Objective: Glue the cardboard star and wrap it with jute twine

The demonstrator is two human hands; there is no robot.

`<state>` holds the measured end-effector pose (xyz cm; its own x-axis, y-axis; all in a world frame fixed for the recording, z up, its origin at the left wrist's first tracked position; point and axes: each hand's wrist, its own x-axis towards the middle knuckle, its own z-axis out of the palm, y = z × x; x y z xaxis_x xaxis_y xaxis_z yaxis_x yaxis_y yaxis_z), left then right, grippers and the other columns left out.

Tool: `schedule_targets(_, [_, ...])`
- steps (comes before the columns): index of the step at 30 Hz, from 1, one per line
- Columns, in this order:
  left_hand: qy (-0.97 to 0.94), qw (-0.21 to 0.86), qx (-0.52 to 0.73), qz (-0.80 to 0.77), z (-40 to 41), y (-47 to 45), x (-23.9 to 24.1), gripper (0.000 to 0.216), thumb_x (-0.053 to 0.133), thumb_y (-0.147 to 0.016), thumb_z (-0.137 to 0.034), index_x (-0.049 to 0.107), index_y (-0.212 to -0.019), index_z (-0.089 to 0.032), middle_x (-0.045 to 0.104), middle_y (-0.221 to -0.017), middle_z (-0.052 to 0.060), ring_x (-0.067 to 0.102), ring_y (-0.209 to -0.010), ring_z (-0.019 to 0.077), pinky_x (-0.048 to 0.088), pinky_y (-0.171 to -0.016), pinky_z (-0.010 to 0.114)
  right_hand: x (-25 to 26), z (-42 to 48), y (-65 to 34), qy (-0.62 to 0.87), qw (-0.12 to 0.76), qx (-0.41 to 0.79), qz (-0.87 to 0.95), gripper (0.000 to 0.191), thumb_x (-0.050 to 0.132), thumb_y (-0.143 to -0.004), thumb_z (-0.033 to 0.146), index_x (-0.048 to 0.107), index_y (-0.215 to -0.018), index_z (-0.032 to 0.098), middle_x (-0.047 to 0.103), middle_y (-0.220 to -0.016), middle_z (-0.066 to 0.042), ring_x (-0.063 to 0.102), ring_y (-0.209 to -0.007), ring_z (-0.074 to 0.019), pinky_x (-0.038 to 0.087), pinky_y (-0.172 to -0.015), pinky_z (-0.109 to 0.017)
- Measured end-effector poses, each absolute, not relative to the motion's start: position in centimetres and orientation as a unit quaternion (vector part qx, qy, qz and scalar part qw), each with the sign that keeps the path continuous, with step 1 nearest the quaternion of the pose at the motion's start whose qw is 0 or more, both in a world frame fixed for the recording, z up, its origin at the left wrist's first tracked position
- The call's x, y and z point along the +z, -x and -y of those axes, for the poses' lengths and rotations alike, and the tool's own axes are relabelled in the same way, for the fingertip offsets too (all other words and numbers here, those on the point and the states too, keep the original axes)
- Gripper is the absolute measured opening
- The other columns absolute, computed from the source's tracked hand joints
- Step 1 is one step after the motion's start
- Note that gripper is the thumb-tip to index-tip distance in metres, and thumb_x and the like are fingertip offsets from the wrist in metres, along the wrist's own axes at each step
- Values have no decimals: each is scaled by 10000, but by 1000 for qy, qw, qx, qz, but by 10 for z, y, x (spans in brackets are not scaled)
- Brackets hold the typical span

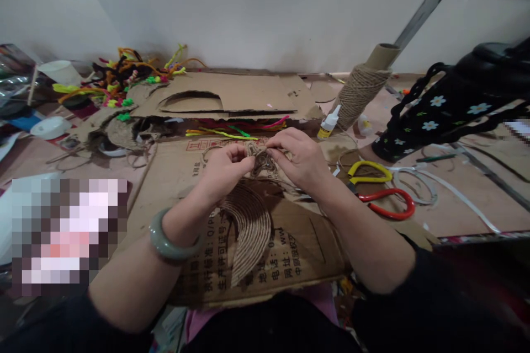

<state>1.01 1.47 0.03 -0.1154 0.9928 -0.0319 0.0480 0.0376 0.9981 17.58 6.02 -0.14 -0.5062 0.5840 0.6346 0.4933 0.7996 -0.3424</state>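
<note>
Between my two hands is a small knotted piece of jute twine (260, 155), held above a printed cardboard sheet (182, 270). My left hand (227, 170) pinches its left side with thumb and forefinger. On the right, my right hand (298, 159) is closed on the same twine, fingertips pressed together. A curved panel covered in rows of jute cord (253, 226) lies on the cardboard below my hands. Loose strands of twine trail to both sides. Fingers partly hide the knotted piece.
Scissors with yellow and red handles (387, 204) lie right of my right hand. Beyond stand a glue bottle (328, 123), a twine spool (363, 88) and a black flowered bottle (443, 105). Coloured pipe cleaners (124, 74) are heaped back left, near a cut cardboard piece (256, 91).
</note>
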Motion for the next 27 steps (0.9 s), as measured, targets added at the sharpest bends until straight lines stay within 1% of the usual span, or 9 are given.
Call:
schedule_targets(3, [-474, 468, 503, -550, -15, -11, -2, 47, 640, -603, -163, 597, -610, -146, 543, -547, -37, 445, -498, 73, 329, -502, 218, -3, -60, -176, 301, 394, 25, 868, 162, 486, -868, 204, 645, -859, 177, 618, -895, -69, 565, -857, -168, 474, -781, -305])
schedule_targets(9, [-469, 457, 513, -554, -15, -11, -5, 46, 642, -614, -167, 601, -610, -147, 549, -551, -33, 452, -502, 77, 334, -501, 220, -1, -55, -173, 301, 381, -37, 873, 195, 448, -886, 205, 633, -832, 173, 634, -932, -85, 533, -900, -198, 448, -827, -349])
schedule_targets(11, [-464, 451, 527, -552, -16, -11, -6, 47, 635, -623, -158, 593, -601, -152, 551, -556, -31, 458, -509, 79, 345, -507, 221, 0, -51, -170, 302, 371, -61, 876, 224, 433, -893, 211, 640, -820, 166, 646, -904, -88, 528, -878, -203, 442, -806, -349])
schedule_targets(13, [-457, 444, 542, -548, -16, -10, -7, 50, 623, -635, -146, 590, -599, -157, 559, -568, -27, 471, -521, 82, 360, -518, 224, 1, -46, -168, 309, 354, -79, 879, 246, 425, -899, 219, 645, -806, 163, 651, -833, -80, 525, -820, -203, 435, -756, -343])
schedule_targets(15, [-452, 443, 554, -541, -17, -10, -8, 35, 624, -644, -146, 603, -618, -157, 573, -589, -21, 486, -539, 86, 377, -535, 228, 0, -43, -165, 315, 344, -80, 881, 256, 417, -906, 233, 651, -832, 160, 651, -792, -71, 521, -779, -198, 424, -725, -337])
schedule_targets(19, [-448, 451, 564, -526, -17, -9, -10, 38, 651, -649, -172, 618, -650, -153, 577, -602, -19, 490, -547, 87, 386, -546, 232, -3, -40, -164, 318, 343, -65, 881, 243, 425, -906, 228, 657, -954, 172, 664, -841, -67, 527, -801, -191, 417, -740, -328])
schedule_targets(27, [-458, 448, 563, -522, -16, -9, -9, 50, 628, -660, -141, 595, -626, -157, 561, -591, -26, 489, -553, 87, 387, -555, 227, -6, -42, -164, 311, 346, -33, 884, 239, 444, -894, 210, 673, -945, 164, 662, -849, -69, 535, -800, -190, 437, -754, -321])
